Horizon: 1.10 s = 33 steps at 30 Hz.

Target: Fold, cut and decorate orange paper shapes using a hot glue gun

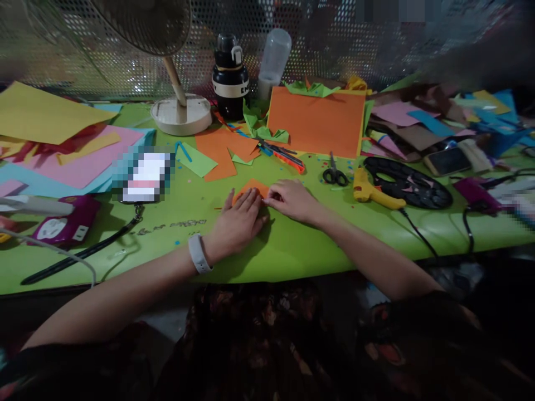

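Observation:
A small orange paper piece [252,184] lies on the green table [301,248] in front of me. My left hand [240,223] rests flat on top of it, fingers stretched out, a pale band round the wrist. At the paper's right edge is my right hand [288,199], its fingertips pinched together close to the left fingers. Whatever is between those fingertips is too small to make out. Part of the orange paper is hidden under the left hand.
Scissors [333,174], a yellow glue gun [376,192] and a black palette [412,184] lie to the right. Behind are orange sheets [317,120], a red cutter [288,161], a black bottle [230,83] and a fan [181,114]. A phone [147,175] lies left.

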{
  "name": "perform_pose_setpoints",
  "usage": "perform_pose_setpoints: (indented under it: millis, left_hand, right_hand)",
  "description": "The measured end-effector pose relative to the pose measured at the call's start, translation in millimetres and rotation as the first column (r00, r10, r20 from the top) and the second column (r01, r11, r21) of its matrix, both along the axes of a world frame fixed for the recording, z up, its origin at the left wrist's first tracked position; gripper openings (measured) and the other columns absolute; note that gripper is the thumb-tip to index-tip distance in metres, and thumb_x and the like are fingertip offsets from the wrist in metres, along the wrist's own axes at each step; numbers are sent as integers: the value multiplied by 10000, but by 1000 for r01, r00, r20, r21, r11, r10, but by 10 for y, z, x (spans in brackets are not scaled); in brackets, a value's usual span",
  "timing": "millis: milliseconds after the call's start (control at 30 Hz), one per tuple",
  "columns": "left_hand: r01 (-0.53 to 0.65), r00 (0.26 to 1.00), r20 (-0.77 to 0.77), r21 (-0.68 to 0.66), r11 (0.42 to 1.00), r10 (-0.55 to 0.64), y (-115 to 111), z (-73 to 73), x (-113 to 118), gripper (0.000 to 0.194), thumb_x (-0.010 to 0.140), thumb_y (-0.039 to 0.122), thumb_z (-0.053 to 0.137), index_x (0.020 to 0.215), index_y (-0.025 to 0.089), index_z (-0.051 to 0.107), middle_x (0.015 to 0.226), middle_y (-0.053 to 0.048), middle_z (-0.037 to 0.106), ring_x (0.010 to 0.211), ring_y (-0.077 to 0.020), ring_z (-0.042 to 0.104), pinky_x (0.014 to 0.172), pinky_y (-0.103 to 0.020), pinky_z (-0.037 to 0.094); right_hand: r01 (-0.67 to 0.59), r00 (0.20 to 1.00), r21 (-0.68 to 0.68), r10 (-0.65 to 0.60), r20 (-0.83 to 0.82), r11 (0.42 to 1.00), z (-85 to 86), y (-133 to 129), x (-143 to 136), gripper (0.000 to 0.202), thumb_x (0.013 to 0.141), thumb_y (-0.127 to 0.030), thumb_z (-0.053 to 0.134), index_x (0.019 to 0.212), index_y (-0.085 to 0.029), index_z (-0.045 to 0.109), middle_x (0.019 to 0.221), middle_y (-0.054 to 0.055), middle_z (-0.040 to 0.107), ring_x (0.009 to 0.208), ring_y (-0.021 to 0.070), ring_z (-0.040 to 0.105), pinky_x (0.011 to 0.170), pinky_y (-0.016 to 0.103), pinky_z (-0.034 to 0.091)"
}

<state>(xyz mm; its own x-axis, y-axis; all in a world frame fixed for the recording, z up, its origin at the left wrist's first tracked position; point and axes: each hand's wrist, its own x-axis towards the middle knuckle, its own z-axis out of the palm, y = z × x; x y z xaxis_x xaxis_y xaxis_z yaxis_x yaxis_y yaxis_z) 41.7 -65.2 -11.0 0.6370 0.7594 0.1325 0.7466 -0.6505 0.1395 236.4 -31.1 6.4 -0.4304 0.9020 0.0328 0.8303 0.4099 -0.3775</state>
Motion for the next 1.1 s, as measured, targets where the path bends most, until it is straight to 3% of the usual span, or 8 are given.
perform_pose_setpoints:
  millis: [133,233,433,633,833,1000,1100]
  left_hand:
    - [-35,999,-40,-47,998,33,-44,-71,55,783,966,615,315,1528,71,318,1579,-214,310,1491,-310,246,1223,-501,93]
    - [-29,998,-54,-67,997,25,-39,-46,44,877,931,687,321,1546,62,273,1598,-217,253,1505,-313,195,1224,-494,102]
    - [-41,995,-92,-101,994,32,-55,-8,49,924,928,704,297,1549,23,238,1613,-219,183,1519,-310,133,1225,-501,110]
    - [-29,999,-38,-53,998,27,-51,-59,38,912,917,720,302,1566,86,220,1608,-217,227,1512,-320,164,1218,-517,119]
    - [-28,998,-49,-33,999,26,-47,-81,31,910,917,728,286,1563,89,229,1612,-217,222,1509,-326,178,1209,-530,140]
    - [-41,997,-66,-25,999,40,-58,-54,46,919,914,738,254,1550,76,265,1611,-211,232,1510,-317,177,1213,-523,135]
    - [-45,997,-71,-24,999,43,-60,-55,44,914,912,741,255,1545,83,285,1612,-207,231,1510,-320,173,1212,-526,141]
  right_hand:
    - [1,1000,6,-1,2,1000,-11,12,1,195,928,-341,605,828,-180,650,824,54,663,805,198,555,707,324,287]
    - [0,1000,10,0,6,1000,-25,21,7,206,928,-357,608,823,-185,649,818,53,663,783,196,555,696,326,289]
    - [12,1000,-5,-12,7,1000,11,4,-8,209,926,-350,612,797,-188,639,824,50,675,789,197,567,703,336,300]
    - [35,996,-9,-34,81,999,53,-6,16,270,941,-407,596,787,-187,630,842,64,689,821,222,580,748,365,315]
    - [67,991,-32,-63,122,997,69,-7,215,273,953,-400,575,795,-185,635,862,57,698,813,214,588,751,354,330]
    - [160,978,-118,-141,156,980,164,11,450,331,945,-418,566,708,-191,614,756,25,679,715,189,593,756,349,361]
    - [242,968,7,-242,68,970,241,-53,440,324,952,-416,548,745,-185,642,778,46,690,746,204,617,764,353,409]
